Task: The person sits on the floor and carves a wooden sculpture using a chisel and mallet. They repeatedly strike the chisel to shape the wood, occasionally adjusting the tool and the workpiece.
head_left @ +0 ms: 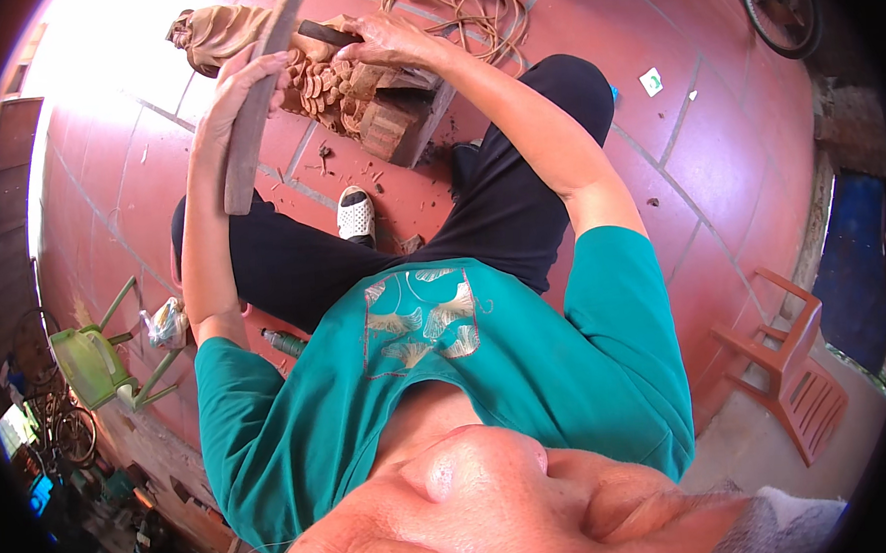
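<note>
Red tiles cover the floor. The left arm reaches forward, left hand wrapped round a long wooden strip; the right arm angles inward, right hand curved at a dark piece, its grip unclear. The carved wooden figure lies below, between both hands.

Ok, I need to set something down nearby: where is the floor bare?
Mostly bare: floor tiles between the paper scrap and red chair, on the right; also those left of the left forearm, ahead of the green chair. Crowded: around the wood carving, with the left hand on a wooden bar, the right hand, coiled cord, white shoe and chips close by.
</note>
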The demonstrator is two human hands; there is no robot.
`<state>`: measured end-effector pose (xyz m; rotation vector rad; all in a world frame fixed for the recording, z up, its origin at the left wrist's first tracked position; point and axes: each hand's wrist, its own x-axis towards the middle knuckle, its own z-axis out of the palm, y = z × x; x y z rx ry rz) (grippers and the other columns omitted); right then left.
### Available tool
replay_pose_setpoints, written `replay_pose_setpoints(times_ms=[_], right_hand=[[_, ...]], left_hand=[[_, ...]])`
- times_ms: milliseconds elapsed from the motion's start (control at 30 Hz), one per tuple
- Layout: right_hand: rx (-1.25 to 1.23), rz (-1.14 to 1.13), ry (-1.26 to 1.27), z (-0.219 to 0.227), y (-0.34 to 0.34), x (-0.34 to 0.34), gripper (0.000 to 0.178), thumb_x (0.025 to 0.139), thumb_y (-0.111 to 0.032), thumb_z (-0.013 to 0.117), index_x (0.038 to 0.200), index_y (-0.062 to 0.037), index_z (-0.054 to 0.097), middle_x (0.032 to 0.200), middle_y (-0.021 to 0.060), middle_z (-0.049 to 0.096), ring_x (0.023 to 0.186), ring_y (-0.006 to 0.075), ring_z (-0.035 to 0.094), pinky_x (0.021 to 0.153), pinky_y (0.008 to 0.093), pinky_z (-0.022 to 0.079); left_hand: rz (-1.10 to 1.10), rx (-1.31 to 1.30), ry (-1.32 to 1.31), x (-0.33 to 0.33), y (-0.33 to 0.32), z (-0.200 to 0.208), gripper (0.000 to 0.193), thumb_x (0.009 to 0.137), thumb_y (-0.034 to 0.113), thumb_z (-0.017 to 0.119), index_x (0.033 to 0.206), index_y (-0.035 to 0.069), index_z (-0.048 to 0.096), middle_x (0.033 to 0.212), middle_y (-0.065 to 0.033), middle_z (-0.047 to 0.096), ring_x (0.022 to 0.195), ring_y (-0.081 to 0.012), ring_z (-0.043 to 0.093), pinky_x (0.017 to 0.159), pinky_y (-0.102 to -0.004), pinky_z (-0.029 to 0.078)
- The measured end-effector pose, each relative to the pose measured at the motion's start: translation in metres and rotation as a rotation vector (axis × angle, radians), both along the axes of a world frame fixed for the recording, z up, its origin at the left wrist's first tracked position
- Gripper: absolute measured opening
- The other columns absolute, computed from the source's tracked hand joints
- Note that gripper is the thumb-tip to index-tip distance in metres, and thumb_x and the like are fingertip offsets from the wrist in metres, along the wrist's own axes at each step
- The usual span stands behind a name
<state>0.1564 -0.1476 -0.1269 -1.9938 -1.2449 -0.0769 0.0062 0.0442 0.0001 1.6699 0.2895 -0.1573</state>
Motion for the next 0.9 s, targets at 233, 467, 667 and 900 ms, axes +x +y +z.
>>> replay_pose_setpoints(times_ms=[233,467,667,900], right_hand=[[-0.102,-0.007,0.013,0.017,0.001,-0.005,0.047,0.086,-0.036,0.071,0.113,0.0021,0.066,0.099,0.0260,0.066,0.097,0.0438,0.064,0.083,0.0488,0.051],[-0.202,0.004,0.097,0.030,-0.004,-0.009,0.044,0.085,-0.035,0.072,0.108,0.0026,0.066,0.097,0.0243,0.065,0.095,0.0429,0.064,0.081,0.0492,0.050],[-0.125,0.005,-0.033,0.021,-0.003,-0.006,0.042,0.086,-0.034,0.070,0.108,0.0021,0.066,0.099,0.0238,0.065,0.096,0.0420,0.064,0.081,0.0489,0.050],[-0.448,-0.016,0.078,0.029,-0.002,-0.002,0.044,0.087,-0.034,0.067,0.110,0.0025,0.067,0.104,0.0252,0.067,0.101,0.0408,0.064,0.087,0.0492,0.049]], left_hand=[[0.257,0.043,-0.082,-0.003,0.034,-0.003,0.043,0.086,0.031,0.076,0.114,0.003,0.059,0.073,-0.0022,0.062,0.050,-0.0059,0.056,0.044,-0.0172,0.046],[0.023,0.022,0.065,-0.018,0.019,0.002,0.044,0.087,0.033,0.075,0.114,0.003,0.058,0.073,-0.0031,0.060,0.053,-0.0078,0.056,0.046,-0.0214,0.046],[0.354,0.086,-0.058,-0.002,0.052,-0.016,0.042,0.086,0.033,0.076,0.111,0.004,0.058,0.075,-0.0040,0.063,0.052,-0.0093,0.057,0.046,-0.0222,0.046],[0.019,0.047,0.073,-0.016,0.023,-0.018,0.047,0.085,0.032,0.076,0.117,0.002,0.057,0.075,-0.0027,0.063,0.051,-0.0076,0.056,0.047,-0.0212,0.047]])
